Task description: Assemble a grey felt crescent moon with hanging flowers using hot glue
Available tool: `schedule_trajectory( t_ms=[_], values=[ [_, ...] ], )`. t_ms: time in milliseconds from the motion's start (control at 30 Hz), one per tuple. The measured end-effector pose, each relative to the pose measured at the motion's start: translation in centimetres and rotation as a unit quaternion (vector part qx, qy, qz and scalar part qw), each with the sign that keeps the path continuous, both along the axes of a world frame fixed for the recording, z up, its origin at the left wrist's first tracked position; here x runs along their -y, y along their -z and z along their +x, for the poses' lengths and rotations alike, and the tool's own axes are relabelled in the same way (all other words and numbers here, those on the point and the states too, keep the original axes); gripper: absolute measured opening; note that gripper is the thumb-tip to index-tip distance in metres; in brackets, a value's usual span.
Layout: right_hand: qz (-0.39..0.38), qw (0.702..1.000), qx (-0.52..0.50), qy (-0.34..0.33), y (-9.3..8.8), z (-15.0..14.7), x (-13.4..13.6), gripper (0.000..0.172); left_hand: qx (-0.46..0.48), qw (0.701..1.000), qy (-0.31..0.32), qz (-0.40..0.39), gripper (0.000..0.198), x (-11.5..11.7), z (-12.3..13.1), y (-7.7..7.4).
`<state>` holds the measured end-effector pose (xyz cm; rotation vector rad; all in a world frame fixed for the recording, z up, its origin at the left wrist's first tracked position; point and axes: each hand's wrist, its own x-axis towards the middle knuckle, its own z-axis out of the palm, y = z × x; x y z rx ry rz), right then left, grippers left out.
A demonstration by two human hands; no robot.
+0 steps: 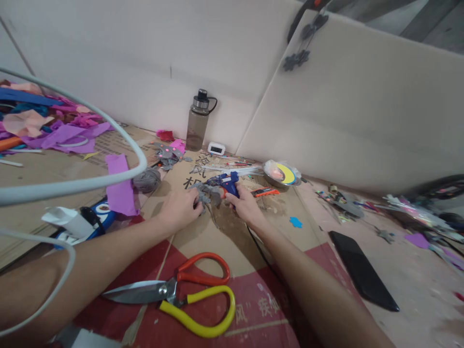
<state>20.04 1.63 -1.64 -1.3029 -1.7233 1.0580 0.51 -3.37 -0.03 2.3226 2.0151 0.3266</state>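
Note:
My right hand is closed around the handle of a blue glue gun, whose front end points left. A dark cord runs from below that hand toward the lower right. Just left of the gun, my left hand pinches a grey felt-like piece; its exact shape is partly hidden by the fingers and the gun. Large scissors with one red and one yellow handle lie on the cardboard in front of both hands. An orange utility knife rests right of the gun.
Behind stand a water bottle, a small white digital display and a metal bowl. A grey yarn ball and purple felt lie left. A pale tube crosses the left foreground. A black phone lies right.

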Motion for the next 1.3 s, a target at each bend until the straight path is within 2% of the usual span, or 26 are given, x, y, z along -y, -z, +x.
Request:
schedule_trajectory(
  t_ms=[100,167,333,433,533,633,733,867,933,1033,1167,1300],
  values=[
    [0.03,0.999,0.036,-0.007,0.1,-0.1,0.1,0.03,-0.003,1.0,-0.004,-0.005,0.025,0.0,0.0,0.0],
    [0.076,0.993,0.086,-0.011,0.0,-0.2,0.2,0.028,-0.007,1.0,0.0,0.003,0.025,0.0,0.0,0.0],
    [0.199,0.953,0.223,-0.048,-1.2,-0.3,1.1,0.027,-0.004,1.0,0.009,0.008,0.025,-0.1,-0.1,0.2],
    [0.217,0.939,0.255,-0.077,-2.3,-0.2,1.8,0.029,0.004,1.0,0.009,0.002,0.028,-0.1,-0.1,0.2],
    [0.223,0.94,0.239,-0.094,-2.8,-0.1,1.9,0.029,0.004,1.0,0.002,-0.009,0.028,-0.1,-0.1,0.2],
    [0.215,0.954,0.199,-0.068,-2.5,0.1,1.4,0.031,-0.004,1.0,0.002,-0.007,0.028,-0.1,0.0,0.1],
    [0.175,0.973,0.149,-0.03,-1.9,0.3,0.7,0.032,0.0,1.0,0.003,-0.005,0.027,-0.1,0.0,0.1],
    [0.055,0.997,0.048,-0.008,-1.2,0.5,0.2,0.029,0.023,1.0,0.003,-0.001,0.023,-0.3,-0.3,0.2],
    [-0.007,1.0,0.012,-0.003,-1.0,0.6,0.2,0.026,0.039,0.999,-0.001,-0.001,0.022,-0.4,-0.5,0.3],
    [-0.052,0.999,-0.002,0.005,-0.7,0.6,0.2,0.023,0.049,0.999,-0.003,0.003,0.02,-0.5,-0.6,0.5],
    [-0.043,0.999,0.029,0.01,-0.4,0.5,-0.1,0.031,0.042,0.999,-0.01,-0.002,0.023,-0.5,-0.4,0.4],
    [0.06,0.991,0.118,0.014,-0.6,0.5,-0.4,0.026,0.039,0.999,-0.013,-0.01,0.024,-0.5,-0.3,0.2]
  ],
)
